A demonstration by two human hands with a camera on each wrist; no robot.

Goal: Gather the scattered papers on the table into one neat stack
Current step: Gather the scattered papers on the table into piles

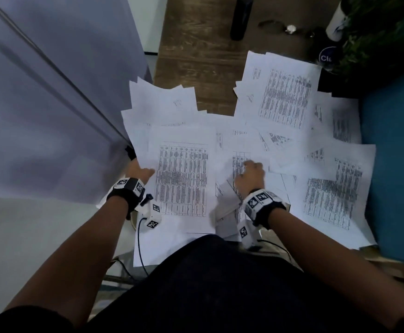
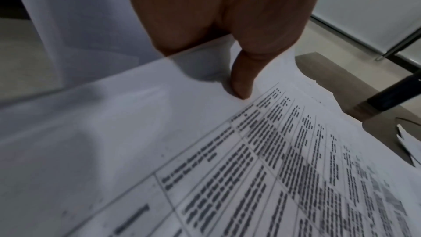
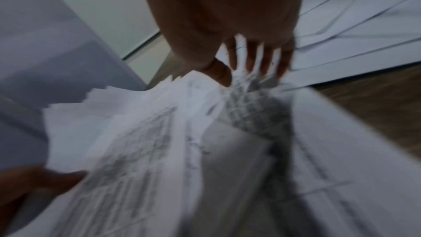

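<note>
Sprawling across a wooden table (image 1: 196, 56), printed papers (image 1: 285, 97) lie fanned and overlapping from the far right corner down to the near edge, with no single squared pile among them yet. By the look of it the gathering is at an early stage: most sheets on the right and far side remain loose. At the near left, a person's left hand (image 1: 139, 173) pinches the edge of a small sheaf (image 1: 181, 179), thumb pressed on top, its fingers hidden beneath the paper. The right hand (image 1: 250, 175) rests on a table-printed sheet (image 1: 240, 162) at centre, its fingers spread and bent onto the paper, holding nothing. A dark bottle (image 1: 240, 18) and a potted plant (image 1: 374, 39) stand at the table's far end.
</note>
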